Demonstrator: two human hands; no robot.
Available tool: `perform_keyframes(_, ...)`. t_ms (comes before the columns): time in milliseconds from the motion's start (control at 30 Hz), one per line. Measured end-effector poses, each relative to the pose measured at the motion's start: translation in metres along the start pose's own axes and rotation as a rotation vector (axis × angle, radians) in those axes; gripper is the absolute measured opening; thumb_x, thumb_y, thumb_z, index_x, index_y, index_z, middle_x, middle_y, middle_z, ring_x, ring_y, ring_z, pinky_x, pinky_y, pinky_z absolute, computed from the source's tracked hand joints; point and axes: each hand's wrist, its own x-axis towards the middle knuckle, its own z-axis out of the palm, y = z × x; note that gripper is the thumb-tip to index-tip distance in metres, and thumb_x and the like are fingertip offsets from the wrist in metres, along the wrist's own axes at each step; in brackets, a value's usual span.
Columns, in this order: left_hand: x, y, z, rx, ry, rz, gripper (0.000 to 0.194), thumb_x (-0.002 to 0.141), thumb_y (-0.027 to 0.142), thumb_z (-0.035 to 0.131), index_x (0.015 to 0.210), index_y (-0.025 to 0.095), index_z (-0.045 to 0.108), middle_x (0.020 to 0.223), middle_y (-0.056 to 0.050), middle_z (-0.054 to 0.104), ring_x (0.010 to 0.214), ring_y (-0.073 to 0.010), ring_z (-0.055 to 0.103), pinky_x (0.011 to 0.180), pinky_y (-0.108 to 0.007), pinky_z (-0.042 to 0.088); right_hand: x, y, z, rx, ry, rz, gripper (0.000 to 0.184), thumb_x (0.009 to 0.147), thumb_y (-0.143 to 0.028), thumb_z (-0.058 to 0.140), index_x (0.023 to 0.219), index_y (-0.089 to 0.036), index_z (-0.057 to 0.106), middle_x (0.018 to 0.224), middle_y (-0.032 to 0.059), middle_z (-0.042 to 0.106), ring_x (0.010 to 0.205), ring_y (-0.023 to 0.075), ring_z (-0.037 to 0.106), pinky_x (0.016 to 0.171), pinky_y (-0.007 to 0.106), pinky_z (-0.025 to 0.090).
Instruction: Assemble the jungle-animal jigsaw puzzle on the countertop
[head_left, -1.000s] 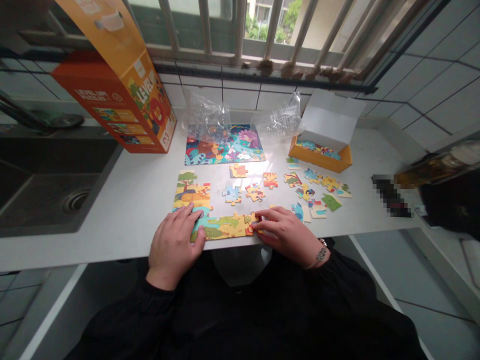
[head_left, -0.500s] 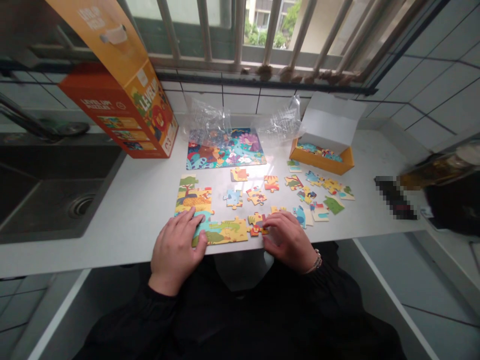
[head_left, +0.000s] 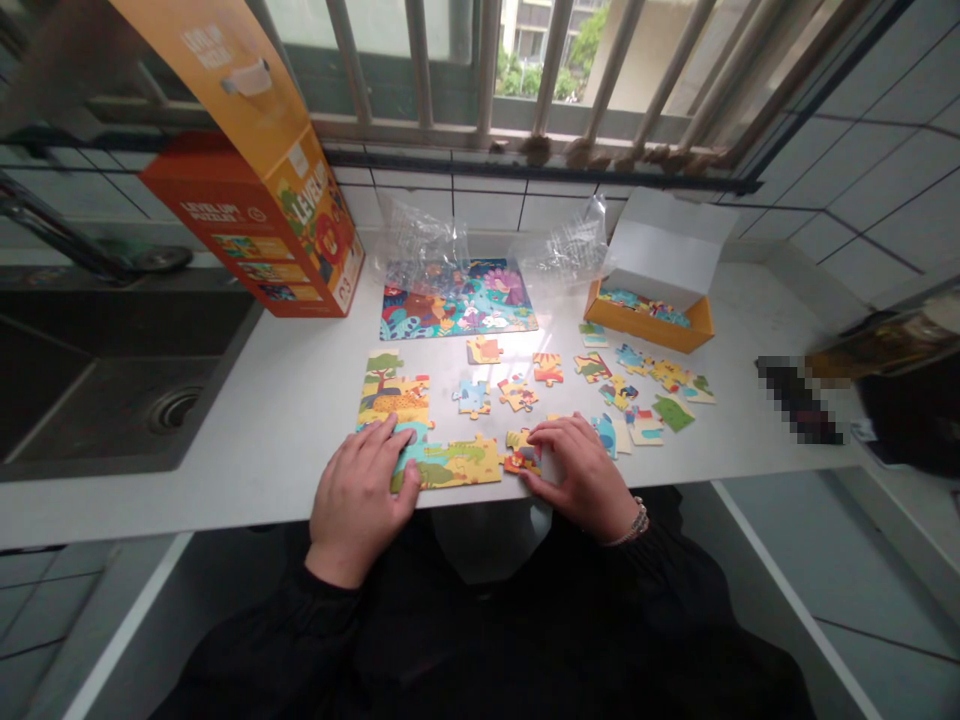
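Note:
A partly joined yellow-and-green puzzle strip (head_left: 450,462) lies at the counter's front edge. My left hand (head_left: 365,490) rests flat on its left end, fingers spread, pressing it down. My right hand (head_left: 581,472) pinches a red-and-yellow puzzle piece (head_left: 519,452) just right of the strip, a small gap between them. A joined block with a tree (head_left: 394,395) sits behind the left hand. Loose pieces (head_left: 517,393) lie scattered behind and to the right.
A finished colourful puzzle (head_left: 457,300) lies at the back with plastic bags (head_left: 420,240). An orange puzzle box (head_left: 255,190) leans at back left; an open small box (head_left: 649,310) holds pieces. A sink (head_left: 112,380) is on the left. A dark object (head_left: 907,410) sits far right.
My right hand has drawn the red-and-yellow piece slightly away from the strip's right end and turned it. My left hand has stayed on the strip.

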Motion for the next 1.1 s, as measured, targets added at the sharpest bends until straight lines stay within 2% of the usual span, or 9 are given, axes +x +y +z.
perform_keyframes(100,-0.002,0.001,0.000,-0.011,0.036,-0.012,0.041,0.101,0.032,0.060,0.140,0.022,0.066,0.153,-0.014,0.067,0.142,-0.0359,0.063,0.122,-0.056,0.049,-0.005,0.001,0.001,0.061,0.098,-0.031,0.025,0.092,-0.029,0.080,0.106,-0.030,0.059,0.119,0.0079,0.073,0.117,0.0293,0.070,0.123,0.064,0.046)
perform_keyframes(233,-0.006,0.002,0.002,0.014,0.156,-0.027,0.036,0.101,0.034,0.062,0.134,0.020,0.065,0.151,-0.016,0.068,0.138,-0.0363,0.064,0.118,-0.055,0.051,-0.012,0.000,0.002,0.122,0.313,0.033,0.030,0.093,-0.028,0.079,0.099,-0.030,0.049,0.118,0.0105,0.069,0.115,0.0289,0.071,0.101,0.053,0.061)
perform_keyframes(400,-0.008,-0.002,0.005,0.014,0.159,0.061,0.024,0.102,0.031,0.062,0.122,0.020,0.067,0.134,-0.013,0.077,0.123,-0.0328,0.071,0.109,-0.049,0.055,-0.017,0.009,0.004,0.133,0.520,0.087,0.036,0.089,-0.029,0.084,0.097,-0.029,0.048,0.119,0.0093,0.067,0.108,0.0269,0.071,0.095,0.050,0.062)
perform_keyframes(533,-0.007,-0.003,0.005,0.027,0.175,0.096,0.017,0.101,0.028,0.063,0.114,0.019,0.069,0.129,-0.013,0.079,0.115,-0.0320,0.073,0.104,-0.048,0.055,-0.017,0.032,-0.014,0.023,0.672,0.160,0.041,0.088,-0.033,0.086,0.090,-0.028,0.046,0.115,0.0073,0.069,0.108,0.0266,0.071,0.100,0.051,0.058)
perform_keyframes(600,-0.006,-0.002,0.005,0.035,0.183,0.106,0.016,0.100,0.026,0.064,0.113,0.019,0.069,0.127,-0.013,0.079,0.114,-0.0323,0.074,0.102,-0.048,0.056,-0.016,0.047,-0.029,-0.073,0.651,0.176,0.045,0.087,-0.036,0.087,0.086,-0.028,0.043,0.119,0.0087,0.072,0.109,0.0273,0.072,0.101,0.051,0.057)
perform_keyframes(733,-0.006,-0.002,0.005,0.043,0.191,0.102,0.016,0.099,0.025,0.065,0.113,0.019,0.069,0.127,-0.012,0.080,0.112,-0.0322,0.074,0.100,-0.047,0.056,-0.014,0.072,-0.050,-0.163,0.507,0.161,0.044,0.089,-0.040,0.085,0.085,-0.028,0.043,0.122,0.0102,0.075,0.113,0.0290,0.074,0.100,0.049,0.057)
perform_keyframes(933,-0.006,-0.003,0.006,0.046,0.194,0.107,0.017,0.098,0.024,0.066,0.113,0.019,0.069,0.127,-0.012,0.080,0.111,-0.0321,0.075,0.100,-0.048,0.057,-0.012,0.083,-0.048,-0.132,0.522,0.257,0.041,0.089,-0.043,0.084,0.084,-0.028,0.046,0.115,0.0090,0.076,0.121,0.0299,0.073,0.099,0.047,0.058)
perform_keyframes(1100,-0.005,-0.003,0.006,0.058,0.193,0.114,0.017,0.098,0.024,0.067,0.114,0.019,0.069,0.127,-0.012,0.080,0.110,-0.0325,0.076,0.099,-0.048,0.057,-0.015,0.085,-0.045,-0.084,0.490,0.285,0.034,0.091,-0.042,0.081,0.088,-0.027,0.051,0.136,0.0124,0.076,0.127,0.0312,0.073,0.102,0.050,0.059)
